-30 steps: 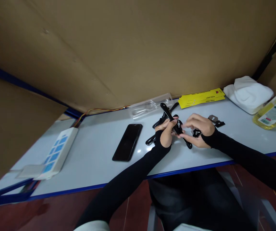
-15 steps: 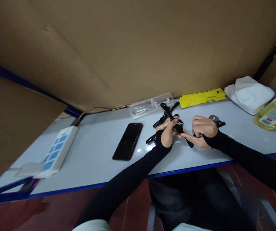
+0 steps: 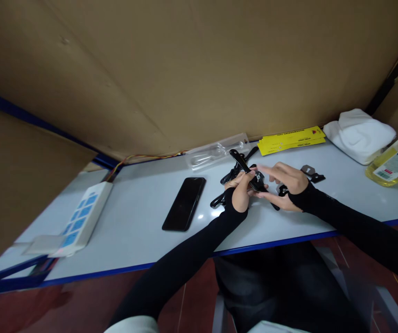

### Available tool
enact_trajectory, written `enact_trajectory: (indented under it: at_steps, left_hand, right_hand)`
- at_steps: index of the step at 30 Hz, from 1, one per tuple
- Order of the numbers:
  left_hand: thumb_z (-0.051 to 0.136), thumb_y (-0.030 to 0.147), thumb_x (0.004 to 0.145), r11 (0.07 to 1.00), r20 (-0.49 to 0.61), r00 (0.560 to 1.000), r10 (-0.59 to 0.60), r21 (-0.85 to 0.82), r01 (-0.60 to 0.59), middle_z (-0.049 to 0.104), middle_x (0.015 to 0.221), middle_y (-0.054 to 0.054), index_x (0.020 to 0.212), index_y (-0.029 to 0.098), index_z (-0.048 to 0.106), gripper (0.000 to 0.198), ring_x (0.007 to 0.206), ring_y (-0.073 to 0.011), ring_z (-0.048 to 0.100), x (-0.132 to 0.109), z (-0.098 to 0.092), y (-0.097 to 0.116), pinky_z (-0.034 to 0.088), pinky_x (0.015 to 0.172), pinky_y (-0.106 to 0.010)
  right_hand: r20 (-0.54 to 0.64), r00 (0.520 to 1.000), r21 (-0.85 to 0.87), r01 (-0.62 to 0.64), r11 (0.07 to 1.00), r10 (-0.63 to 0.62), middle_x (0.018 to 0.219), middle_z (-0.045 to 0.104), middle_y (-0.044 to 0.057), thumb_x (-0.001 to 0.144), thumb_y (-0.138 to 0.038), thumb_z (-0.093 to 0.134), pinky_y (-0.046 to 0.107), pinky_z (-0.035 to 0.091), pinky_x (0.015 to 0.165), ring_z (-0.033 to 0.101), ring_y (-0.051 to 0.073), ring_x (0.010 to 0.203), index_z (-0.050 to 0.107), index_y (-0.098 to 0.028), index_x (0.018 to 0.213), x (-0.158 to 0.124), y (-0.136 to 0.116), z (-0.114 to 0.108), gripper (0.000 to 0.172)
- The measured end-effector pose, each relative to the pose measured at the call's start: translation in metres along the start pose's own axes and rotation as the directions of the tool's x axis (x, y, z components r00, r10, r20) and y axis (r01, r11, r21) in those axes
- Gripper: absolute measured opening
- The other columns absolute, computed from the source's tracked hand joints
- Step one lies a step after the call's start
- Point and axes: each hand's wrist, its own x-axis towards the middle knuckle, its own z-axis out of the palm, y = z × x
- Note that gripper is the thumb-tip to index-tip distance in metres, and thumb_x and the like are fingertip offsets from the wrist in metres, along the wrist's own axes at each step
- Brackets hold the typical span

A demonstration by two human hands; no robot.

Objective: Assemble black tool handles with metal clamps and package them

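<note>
Fingers of the right hand (image 3: 290, 179) are now stretched over the middle of the black tool (image 3: 242, 163), after being curled back half a second ago. Stiffness and modest weight can be expected of the tool, and its glossy handles (image 3: 236, 157) may slip; it is best grasped beside the central body, clear of any sharp edge on the metal plate (image 3: 259, 177). Slanting above the surface (image 3: 132, 212), the tool is held between the two hands: its middle is clasped by the left hand (image 3: 241, 195), while the right thumb and fingers are spread around it, their exact contact unclear.
</note>
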Motion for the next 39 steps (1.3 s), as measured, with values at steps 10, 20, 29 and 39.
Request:
enact_trajectory:
  at_steps: [10,20,29,39]
  left_hand:
    - [0.083,0.04,0.069,1.0,0.015,1.0,-0.016,0.018,0.015,0.071,0.074,-0.005,0.097,0.013,0.078,0.039,0.062,-0.0247,0.076,-0.0025,0.0009,0.0008,0.056,0.04,-0.026]
    - [0.083,0.037,0.071,1.0,-0.007,1.0,-0.006,0.0,0.006,0.068,0.075,-0.004,0.098,0.011,0.079,0.038,0.055,-0.0208,0.072,-0.0005,0.001,0.0004,0.047,0.034,-0.023]
    - [0.085,0.04,0.067,1.0,-0.023,1.0,0.006,0.023,-0.006,0.065,0.074,-0.003,0.096,0.01,0.08,0.042,0.049,-0.0144,0.062,-0.0025,0.0029,0.0012,0.045,0.031,-0.024]
    - [0.088,0.045,0.068,1.0,0.012,1.0,-0.023,0.017,0.023,0.068,0.076,-0.005,0.1,0.01,0.078,0.049,0.055,-0.0225,0.072,-0.004,0.003,0.0029,0.043,0.031,-0.023]
  right_hand:
    - [-0.037,0.998,0.033,0.043,0.999,-0.042,0.065,0.051,-0.002,0.093,-0.036,0.077,0.029,0.039,0.056,0.046,0.013,0.059,0.057,-0.022,0.069,-0.0025,-0.0008,0.0028,0.035]
    - [-0.026,0.999,-0.002,0.023,1.0,-0.023,0.068,0.05,-0.002,0.09,-0.035,0.079,0.029,0.038,0.055,0.043,0.013,0.058,0.063,-0.02,0.074,-0.0044,0.0024,0.0032,0.027]
    - [-0.019,0.999,-0.067,0.033,0.997,-0.035,0.064,0.049,-0.002,0.089,-0.035,0.081,0.03,0.039,0.057,0.044,0.014,0.059,0.054,-0.022,0.067,-0.0012,0.0027,0.0,0.037]
    - [0.003,0.999,0.013,0.051,0.999,-0.051,0.063,0.045,-0.004,0.094,-0.036,0.076,0.028,0.036,0.053,0.04,0.011,0.054,0.056,-0.02,0.064,-0.0028,-0.0006,0.001,0.04]
